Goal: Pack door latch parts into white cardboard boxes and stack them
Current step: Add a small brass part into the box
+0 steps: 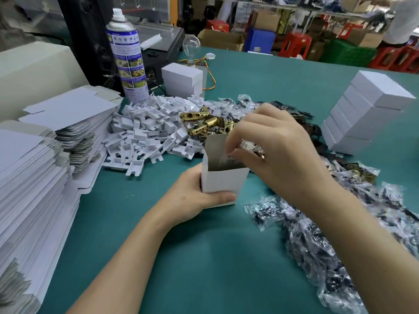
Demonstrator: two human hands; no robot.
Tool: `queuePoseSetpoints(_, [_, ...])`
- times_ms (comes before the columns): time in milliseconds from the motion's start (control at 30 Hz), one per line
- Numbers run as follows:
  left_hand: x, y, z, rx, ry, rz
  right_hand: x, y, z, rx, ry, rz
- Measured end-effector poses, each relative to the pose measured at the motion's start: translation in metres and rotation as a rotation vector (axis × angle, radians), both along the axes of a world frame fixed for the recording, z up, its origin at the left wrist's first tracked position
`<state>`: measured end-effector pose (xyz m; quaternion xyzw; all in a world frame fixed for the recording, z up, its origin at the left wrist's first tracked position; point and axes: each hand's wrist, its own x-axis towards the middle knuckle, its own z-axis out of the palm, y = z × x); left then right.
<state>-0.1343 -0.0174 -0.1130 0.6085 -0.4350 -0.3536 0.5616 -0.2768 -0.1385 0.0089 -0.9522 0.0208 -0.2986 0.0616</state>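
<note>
While gripping the open box [223, 180] low down with the left hand [195, 196], thumb laid across the front face and fingers curled round behind, feeding a clear packet [248, 145] into its mouth with the right hand [278, 150], fingertips bunched and pinching the plastic right at the rim. Keeping the box upright on the green table [204, 257], top flap raised at the back, grey lining on show; no telling the contents lower down. Looks well under way but nowhere near finished: well off to the right of the box, a tall stack of closed white boxes [362, 114] already built, and well behind it, a little left, a smaller stack [181, 80]. Plenty left to pack, though. Just behind the box, loose brass latches [204, 123] in a heap; behind and to its left, a big pile of white plastic inserts [147, 132]; to its right and nearer, bagged parts [317, 234] sprawling over the table; far to its left, flat box blanks [56, 137] piled high, not yet folded. For this box, probably flap-closing and stacking yet to do.
</note>
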Motion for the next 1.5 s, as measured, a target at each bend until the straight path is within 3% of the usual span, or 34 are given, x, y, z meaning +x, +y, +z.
queuePoseSetpoints(200, [0.000,0.000,0.005,-0.010,-0.026,0.056,0.006,0.009,-0.003,-0.115,0.121,-0.019])
queuePoseSetpoints(333, [0.000,0.000,0.008,-0.080,-0.029,0.107,0.006,0.012,-0.008,-0.009,0.233,-0.044])
queuePoseSetpoints(400, [0.000,0.000,0.010,-0.131,-0.044,0.159,0.003,0.009,-0.011,0.133,0.168,-0.037])
queuePoseSetpoints(533, [0.001,0.000,0.015,-0.261,-0.116,0.351,-0.004,-0.001,-0.022,0.418,-0.237,-0.163])
queuePoseSetpoints(633, [-0.001,-0.001,0.017,-0.349,-0.099,0.466,0.005,-0.006,-0.042,0.871,-0.243,-0.242])
queuePoseSetpoints(733, [-0.005,0.000,0.016,-0.398,-0.139,0.503,0.017,-0.007,-0.064,1.300,-0.221,-0.165])
queuePoseSetpoints(900, [-0.007,0.002,0.015,-0.395,-0.236,0.505,0.016,0.004,-0.087,1.245,-0.422,-0.057])
queuePoseSetpoints(1100, [-0.006,0.004,0.018,-0.360,-0.272,0.430,0.013,0.010,-0.088,1.111,-0.384,-0.034])
queuePoseSetpoints(1333, [-0.004,0.007,0.025,-0.318,-0.223,0.286,0.007,0.019,-0.092,1.161,-0.412,-0.001])
queuePoseSetpoints(1500, [-0.008,0.005,0.024,-0.388,-0.287,0.344,0.010,0.024,-0.093,1.426,-0.517,0.067])
